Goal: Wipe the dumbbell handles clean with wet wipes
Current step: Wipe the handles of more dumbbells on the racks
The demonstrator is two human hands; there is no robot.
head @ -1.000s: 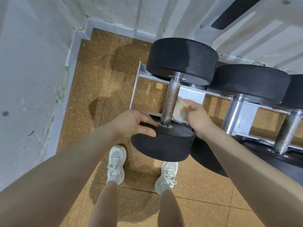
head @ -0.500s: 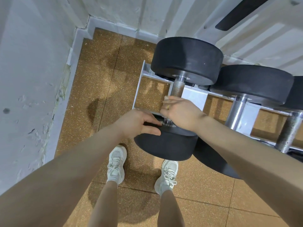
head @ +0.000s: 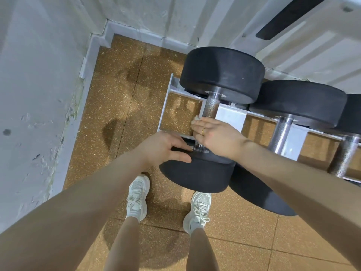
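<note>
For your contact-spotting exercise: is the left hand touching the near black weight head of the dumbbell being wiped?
Touching. The head view shows the left hand resting on the near weight head, thumb and fingers lying on its top face.

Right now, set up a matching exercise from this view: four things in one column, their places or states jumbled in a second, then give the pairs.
Things:
1. left hand
2. right hand
3. wet wipe
4. shoes

Places or states:
A. on the brown floor, below the dumbbell
B. rests on the near black weight
C. wrapped round the knurled handle
D. white corner peeking out at the fingertips

Pairs: 1-B, 2-C, 3-D, 4-A
</note>
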